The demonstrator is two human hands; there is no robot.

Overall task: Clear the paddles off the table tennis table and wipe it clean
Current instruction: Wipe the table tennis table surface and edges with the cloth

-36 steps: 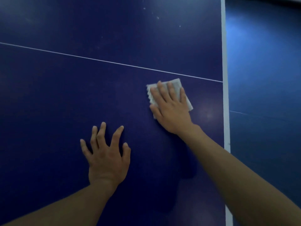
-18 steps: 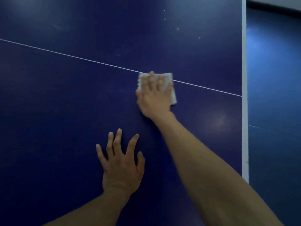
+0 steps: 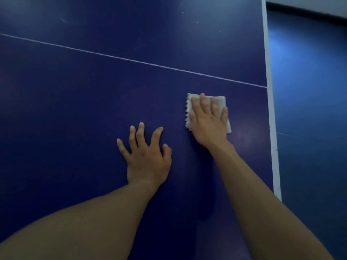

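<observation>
White, saw-edged wipe [image 3: 218,102] lies flat on the dark blue desk [image 3: 75,109], near the white edge stripe [image 3: 270,109] and just short of the thin centre line [image 3: 131,61]. The right hand [image 3: 208,124] lies flat on it, fingers straight and spread, gripping nothing, so the palm presses the whole sheet down. The left hand [image 3: 148,158] rests beside it on bare desk, fingers splayed and slightly bent, holding nothing, probably propping the lean. No paddles show; wiping seems under way.
</observation>
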